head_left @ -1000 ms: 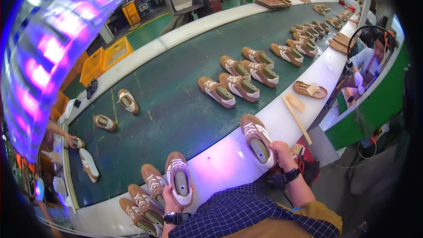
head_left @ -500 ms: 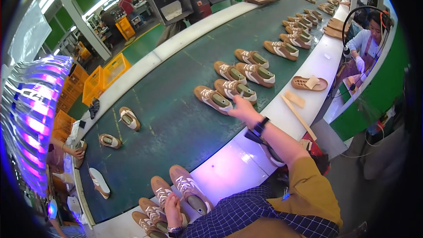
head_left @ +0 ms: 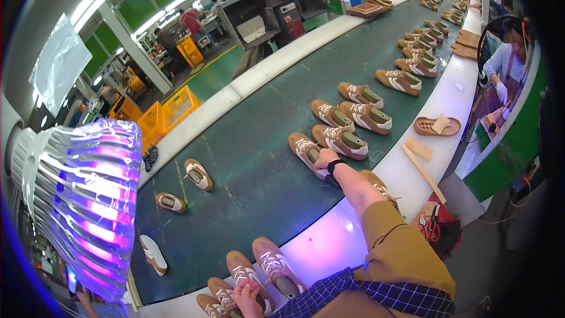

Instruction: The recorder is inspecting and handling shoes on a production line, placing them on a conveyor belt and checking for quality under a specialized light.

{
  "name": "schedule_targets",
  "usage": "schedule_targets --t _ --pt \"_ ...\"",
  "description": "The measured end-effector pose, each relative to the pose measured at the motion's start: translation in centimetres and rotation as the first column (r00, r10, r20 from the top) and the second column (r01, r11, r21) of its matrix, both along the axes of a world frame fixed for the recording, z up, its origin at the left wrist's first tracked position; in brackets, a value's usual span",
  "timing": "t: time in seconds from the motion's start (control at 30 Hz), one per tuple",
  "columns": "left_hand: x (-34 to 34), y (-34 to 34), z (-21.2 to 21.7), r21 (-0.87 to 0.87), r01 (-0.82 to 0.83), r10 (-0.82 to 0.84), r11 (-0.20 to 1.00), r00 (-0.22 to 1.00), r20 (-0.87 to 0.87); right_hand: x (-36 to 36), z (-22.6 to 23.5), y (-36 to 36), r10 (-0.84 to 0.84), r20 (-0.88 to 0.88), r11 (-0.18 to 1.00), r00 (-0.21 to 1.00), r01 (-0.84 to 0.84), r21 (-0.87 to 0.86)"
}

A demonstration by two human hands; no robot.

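Green conveyor belt (head_left: pixel 241 141) runs from 7 o'clock toward 1 o'clock, edged by a white ledge (head_left: pixel 321 241). Tan shoe (head_left: pixel 302 145) lies on the belt, just off centre toward 3 o'clock; right hand (head_left: pixel 327 158) curls over its heel end, but whether the grip is closed cannot be told. Left hand (head_left: pixel 248 292), at 6 o'clock, is half open, visibly holding nothing. Grasp the heel squarely, avoiding the neighbouring shoe (head_left: pixel 335 138). Compared with half a second ago, the right fingers are less extended, and the lamp (head_left: pixel 88 206) at 8 o'clock looms larger
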State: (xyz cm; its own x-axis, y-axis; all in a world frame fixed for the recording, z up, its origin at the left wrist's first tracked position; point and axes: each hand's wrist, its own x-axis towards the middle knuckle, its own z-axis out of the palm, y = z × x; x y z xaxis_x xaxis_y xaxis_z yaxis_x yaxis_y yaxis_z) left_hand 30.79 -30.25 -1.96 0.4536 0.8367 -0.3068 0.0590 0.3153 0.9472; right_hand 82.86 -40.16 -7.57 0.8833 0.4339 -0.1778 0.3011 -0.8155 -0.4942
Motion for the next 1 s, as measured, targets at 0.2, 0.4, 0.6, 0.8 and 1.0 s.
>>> schedule_targets --t 0.2,0.4,0.6,0.8,1.0 --pt "6.1 0.0 2.7 0.18 0.143 -0.165 0.973 0.98 0.116 -6.3 -1.4 -1.0 0.099 -0.479 0.856 0.872 0.171 0.488" --pt "14.0 0.3 2.1 -0.169 0.365 -0.345 0.916 0.929 0.137 -17.8 1.7 -4.3 0.71 -0.653 0.48 0.264 0.498 0.722" --pt "16.3 -1.4 0.4 -0.334 0.494 -0.251 0.802 0.788 0.562 -24.0 8.7 -8.0 0.728 -0.295 0.401 0.619 -0.035 0.915" --pt "14.6 -3.4 1.0 -0.353 0.647 -0.181 0.677 0.61 0.772 -26.3 9.9 -9.1 0.738 -0.272 0.377 0.618 -0.043 0.925" --pt "13.3 -4.7 0.9 -0.371 0.618 -0.193 0.693 0.656 0.73 -27.6 7.7 -10.6 0.663 -0.398 0.423 0.633 0.122 0.898"
